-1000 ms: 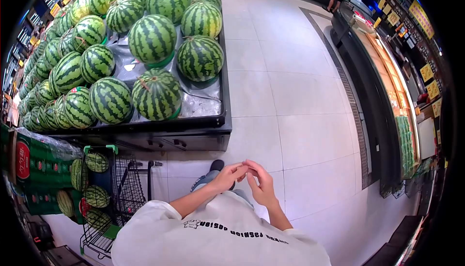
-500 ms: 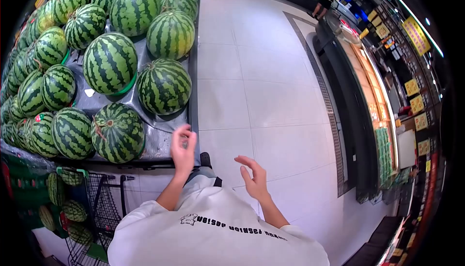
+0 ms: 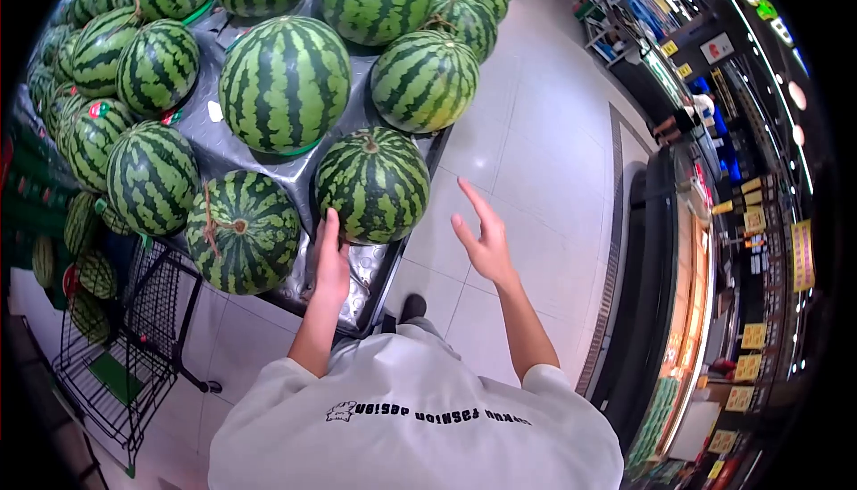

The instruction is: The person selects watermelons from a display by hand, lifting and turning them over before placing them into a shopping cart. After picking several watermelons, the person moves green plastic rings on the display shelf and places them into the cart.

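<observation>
A striped green watermelon (image 3: 373,185) rests near the front right corner of the silver display stand (image 3: 361,286). My left hand (image 3: 330,262) is at its lower left side, fingers extended and fingertips right at the rind. Off to the right of the same melon, my right hand (image 3: 483,238) hangs over the floor with thumb and fingers spread, holding nothing. Left of my left hand lies another watermelon (image 3: 245,233) with a dried curly stem. A larger watermelon (image 3: 284,85) sits behind these two on a green ring.
More watermelons (image 3: 425,81) are heaped behind and to the left. A wire shopping cart (image 3: 134,338) stands at the lower left. Tiled floor (image 3: 536,160) runs along the stand's right side, with a long dark display case (image 3: 647,285) beyond. A person (image 3: 686,118) stands farther back.
The view has turned left and come closer to the stand. My left hand has reached forward to the corner watermelon, and my right hand has risen toward its right side.
</observation>
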The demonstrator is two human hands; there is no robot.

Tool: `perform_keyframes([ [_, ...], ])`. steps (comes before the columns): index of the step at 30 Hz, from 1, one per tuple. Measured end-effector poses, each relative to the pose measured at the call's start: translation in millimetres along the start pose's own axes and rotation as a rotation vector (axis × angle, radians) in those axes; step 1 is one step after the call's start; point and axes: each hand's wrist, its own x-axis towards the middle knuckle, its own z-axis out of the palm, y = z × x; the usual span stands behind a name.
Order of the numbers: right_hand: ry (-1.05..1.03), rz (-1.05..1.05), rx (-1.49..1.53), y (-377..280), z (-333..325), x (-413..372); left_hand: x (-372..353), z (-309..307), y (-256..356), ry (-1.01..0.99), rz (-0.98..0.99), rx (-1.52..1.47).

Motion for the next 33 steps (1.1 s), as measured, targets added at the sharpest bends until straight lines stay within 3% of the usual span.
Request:
perform_keyframes([
  [5, -0.044, -0.004, 0.136, 23.6, 28.8, 62.1, -1.7, 1.9, -8.3, 0.05, 0.046, -0.033],
  [9, -0.313, 0.013, 0.365, 48.9, 38.4, 79.6, -2.9, 12.2, -12.2, 0.119, 0.095, -0.075],
  [15, -0.493, -0.135, 0.414, 78.9, 31.6, 107.0, -6.0, 29.0, -24.4, 0.264, 0.147, -0.142],
  [17, -0.504, -0.157, 0.588, 83.6, 37.3, 106.1, -3.9, 32.3, -30.1, 0.338, 0.161, -0.161],
  [19, -0.492, -0.226, 0.537, 100.7, 36.8, 115.5, -7.7, 42.9, -28.9, 0.391, 0.173, -0.142],
  [21, -0.417, -0.141, 0.635, 100.3, 33.7, 118.3, -6.9, 46.3, -34.9, 0.383, 0.223, -0.158],
  [24, -0.642, -0.157, 0.551, 98.7, 29.2, 126.8, -6.4, 54.9, -45.8, 0.353, 0.299, -0.186],
  [25, -0.641, -0.167, 0.621, 98.8, 32.5, 123.8, -3.9, 52.4, -56.2, 0.351, 0.323, -0.185],
  [28, -0.568, -0.2, 0.445, 109.7, 26.8, 133.6, -1.5, 49.5, -72.8, 0.368, 0.366, -0.093],
  [29, -0.543, -0.116, 0.633, 110.7, 30.3, 133.7, -0.8, 47.8, -74.8, 0.368, 0.36, -0.094],
  [33, -0.716, -0.18, 0.597, 104.4, 31.6, 135.4, -3.9, 49.6, -74.2, 0.345, 0.35, -0.114],
])
